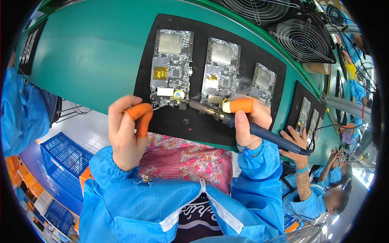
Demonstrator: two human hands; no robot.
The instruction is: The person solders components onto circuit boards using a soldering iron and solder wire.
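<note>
My right hand [253, 121], an orange cot on one finger, grips a soldering iron [263, 134] with a dark blue handle. Its tip reaches the lower edge of the left circuit board [172, 65], beside a round gold-rimmed part [178, 95]. Pinched in my left hand [129, 127], which wears orange finger cots, is a thin silvery solder wire [160, 107] directed at the same edge. A middle board [222, 67] and a right board [263, 83] lie alongside on the black mat [162, 125]. My right hand partly covers the lower ends of both. Faint smoke hangs near the iron.
Fans with wire guards [302, 40] stand along the green bench's [101, 48] far edge. On the right, a co-worker's hand [296, 143] rests by another mat with several boards [304, 111]. Another black mat [30, 48] lies far left. Blue crates [65, 150] stand lower left.
</note>
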